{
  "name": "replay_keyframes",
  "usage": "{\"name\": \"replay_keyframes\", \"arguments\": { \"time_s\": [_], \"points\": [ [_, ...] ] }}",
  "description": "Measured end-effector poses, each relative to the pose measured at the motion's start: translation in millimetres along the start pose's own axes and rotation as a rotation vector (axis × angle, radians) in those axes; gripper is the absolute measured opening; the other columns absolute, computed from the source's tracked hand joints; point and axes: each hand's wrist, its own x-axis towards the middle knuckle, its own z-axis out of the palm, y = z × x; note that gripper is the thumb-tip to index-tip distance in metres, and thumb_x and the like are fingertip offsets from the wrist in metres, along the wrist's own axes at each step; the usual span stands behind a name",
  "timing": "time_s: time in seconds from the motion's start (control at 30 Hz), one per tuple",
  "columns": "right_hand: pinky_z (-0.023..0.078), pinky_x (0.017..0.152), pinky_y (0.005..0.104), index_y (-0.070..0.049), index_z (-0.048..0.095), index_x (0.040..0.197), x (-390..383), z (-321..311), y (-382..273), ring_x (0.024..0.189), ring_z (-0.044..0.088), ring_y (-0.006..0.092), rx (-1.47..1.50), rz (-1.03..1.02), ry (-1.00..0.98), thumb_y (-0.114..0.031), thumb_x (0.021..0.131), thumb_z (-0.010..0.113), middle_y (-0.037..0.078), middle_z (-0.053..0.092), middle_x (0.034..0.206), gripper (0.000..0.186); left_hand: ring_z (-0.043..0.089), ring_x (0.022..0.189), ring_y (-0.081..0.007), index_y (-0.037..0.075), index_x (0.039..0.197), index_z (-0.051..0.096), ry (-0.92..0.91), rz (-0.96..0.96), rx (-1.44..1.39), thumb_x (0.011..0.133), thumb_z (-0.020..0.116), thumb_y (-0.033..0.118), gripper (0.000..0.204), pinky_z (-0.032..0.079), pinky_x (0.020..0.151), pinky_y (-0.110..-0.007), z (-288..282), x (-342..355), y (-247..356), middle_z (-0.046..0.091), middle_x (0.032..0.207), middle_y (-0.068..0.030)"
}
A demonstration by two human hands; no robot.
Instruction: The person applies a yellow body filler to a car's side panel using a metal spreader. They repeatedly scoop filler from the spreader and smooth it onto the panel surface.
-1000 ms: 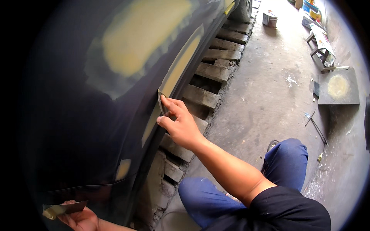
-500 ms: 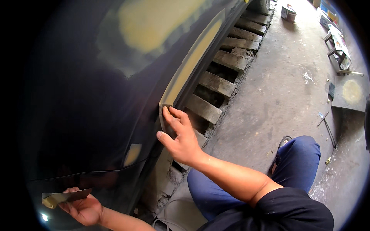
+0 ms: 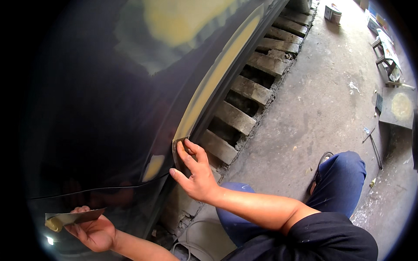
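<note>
My left hand [image 3: 91, 231] at the lower left holds a flat grey plate [image 3: 72, 216] with a lump of yellow paste [image 3: 54, 224] on it. My right hand [image 3: 191, 174] has its fingers on a thin dark flexible piece [image 3: 178, 145], pressed against the lower edge of a dark car body [image 3: 96, 130]. That piece sits at the near end of a long yellow filler strip [image 3: 213, 78]. A large patch [image 3: 180, 19] and a small patch [image 3: 154, 167] of yellow filler mark the panel.
Concrete slats [image 3: 246, 87] run along a gapped channel under the car, beside the concrete floor [image 3: 305, 108]. At right are a bucket [image 3: 332, 14], a low stool [image 3: 386, 54] draped with paper, a grey board [image 3: 396, 108] and thin sticks [image 3: 375, 148]. A hose [image 3: 198, 248] lies by my bent legs [image 3: 337, 182].
My right hand and its thin piece have moved down along the filler strip toward me. My left hand with the plate is slightly higher. The view has shifted, so the floor items appear farther right.
</note>
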Motion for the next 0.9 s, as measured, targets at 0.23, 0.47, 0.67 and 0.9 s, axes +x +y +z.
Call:
{"name": "replay_keyframes", "arguments": {
  "time_s": [0.23, 0.47, 0.67, 0.9],
  "points": [
    [0.035, 0.105, 0.0397, -0.002, 0.046, 0.136, -17, 14, 5, 0.127, 0.04, 0.0347, 0.033, -0.008, -0.022, -0.019, 0.082, 0.071, 0.021, 0.037, 0.138, 0.062, 0.056, 0.098, -0.0252, 0.001, 0.129, 0.049, -0.007, -0.006, -0.012, 0.092, 0.041, 0.015, 0.041, 0.045, 0.084, -0.036, -1, -1, 0, 0.059, 0.11, -0.0173],
    [0.034, 0.105, 0.0407, -0.004, 0.045, 0.137, -26, 17, 10, 0.126, 0.04, 0.0347, 0.022, 0.007, -0.094, -0.021, 0.083, 0.069, 0.02, 0.036, 0.139, 0.062, 0.057, 0.095, -0.0257, 0.0, 0.134, 0.043, 0.072, 0.015, 0.034, 0.091, 0.041, 0.017, 0.046, 0.047, 0.084, -0.035, 0, -6, -12, 0.059, 0.108, -0.0181],
    [0.032, 0.107, 0.0394, -0.007, 0.041, 0.14, -37, -19, 5, 0.128, 0.037, 0.0322, 0.01, 0.034, -0.314, -0.02, 0.085, 0.066, 0.017, 0.037, 0.14, 0.062, 0.058, 0.096, -0.0265, 0.0, 0.135, 0.041, 0.189, -0.007, 0.073, 0.091, 0.042, 0.015, 0.046, 0.048, 0.084, -0.034, -1, -9, -15, 0.058, 0.11, -0.0175],
    [0.033, 0.106, 0.0384, -0.002, 0.046, 0.137, 5, -103, -29, 0.129, 0.041, 0.0309, 0.334, -0.24, -0.438, -0.016, 0.086, 0.064, 0.02, 0.04, 0.141, 0.055, 0.047, 0.121, -0.0246, -0.001, 0.135, 0.036, 0.233, -0.441, -0.107, 0.084, 0.06, 0.009, 0.057, 0.037, 0.105, -0.039, 95, -80, -27, 0.049, 0.131, -0.0132]
  ]
}}
